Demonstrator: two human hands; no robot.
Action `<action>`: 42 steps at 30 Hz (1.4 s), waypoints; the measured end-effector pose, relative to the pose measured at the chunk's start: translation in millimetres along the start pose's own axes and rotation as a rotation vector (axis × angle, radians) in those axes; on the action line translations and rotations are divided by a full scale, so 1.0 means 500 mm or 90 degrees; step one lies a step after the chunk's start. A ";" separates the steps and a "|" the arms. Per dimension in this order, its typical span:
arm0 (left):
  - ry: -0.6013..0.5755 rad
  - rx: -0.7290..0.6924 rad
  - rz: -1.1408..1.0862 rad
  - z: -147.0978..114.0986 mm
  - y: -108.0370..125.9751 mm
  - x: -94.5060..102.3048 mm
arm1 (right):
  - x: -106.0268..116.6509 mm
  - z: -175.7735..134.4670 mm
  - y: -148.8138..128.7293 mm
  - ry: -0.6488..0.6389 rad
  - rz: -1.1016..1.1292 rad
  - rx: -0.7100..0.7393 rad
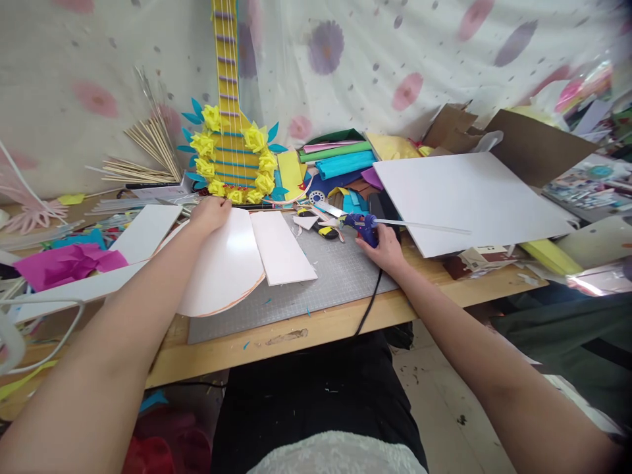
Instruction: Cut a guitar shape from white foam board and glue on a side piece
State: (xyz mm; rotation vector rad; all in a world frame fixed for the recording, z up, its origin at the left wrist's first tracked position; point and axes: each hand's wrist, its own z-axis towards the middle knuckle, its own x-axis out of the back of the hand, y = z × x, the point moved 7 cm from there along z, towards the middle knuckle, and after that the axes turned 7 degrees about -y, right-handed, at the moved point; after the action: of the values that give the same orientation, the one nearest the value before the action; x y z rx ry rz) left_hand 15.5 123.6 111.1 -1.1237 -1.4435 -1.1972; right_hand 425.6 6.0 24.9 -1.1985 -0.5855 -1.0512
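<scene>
My right hand (388,250) is wrapped round a blue hot glue gun (364,227). A long clear glue stick (434,228) juts from its back, and a black cord hangs over the table edge. My left hand (211,214) is closed at the far edge of a rounded white board (224,266); its fingertips are hidden. Beside that board lies a white rectangular piece (281,249) on the grey cutting mat (326,283). Just behind my left hand stands a yellow guitar-shaped craft (232,155) with paper flowers and blue leaves.
A yellow-and-black tool (327,232) and scraps lie near the glue gun's nozzle. A large white sheet (474,197) covers the right side. Wooden sticks (155,155), magenta paper (69,265) and white strips crowd the left. Rolled coloured paper (343,163) lies along the back.
</scene>
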 end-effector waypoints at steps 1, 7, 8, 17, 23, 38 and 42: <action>0.001 -0.003 -0.001 0.000 -0.002 0.000 | 0.016 -0.017 -0.003 0.046 -0.003 -0.010; 0.011 0.004 0.017 0.004 -0.016 -0.002 | -0.010 -0.079 -0.146 -0.100 0.013 0.110; 0.013 0.002 0.020 0.004 -0.016 -0.002 | -0.028 -0.076 -0.182 -0.148 0.043 0.123; 0.000 0.020 -0.005 0.003 -0.044 -0.001 | -0.174 0.010 -0.355 -0.362 0.054 0.011; 0.014 0.049 -0.019 -0.005 -0.066 0.010 | -0.159 0.048 -0.330 -0.339 0.374 -0.003; 0.140 -0.006 -0.008 -0.016 0.015 0.018 | -0.163 0.040 -0.265 -0.302 0.776 0.012; 0.153 -0.020 0.003 -0.014 0.022 0.022 | -0.165 0.038 -0.270 -0.307 0.769 0.028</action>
State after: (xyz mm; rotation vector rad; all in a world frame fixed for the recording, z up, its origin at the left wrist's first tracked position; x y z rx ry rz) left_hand 25.4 118.9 124.1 -0.9672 -1.2420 -1.3082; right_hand 272.9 51.0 23.9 -1.4434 -0.1446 0.2766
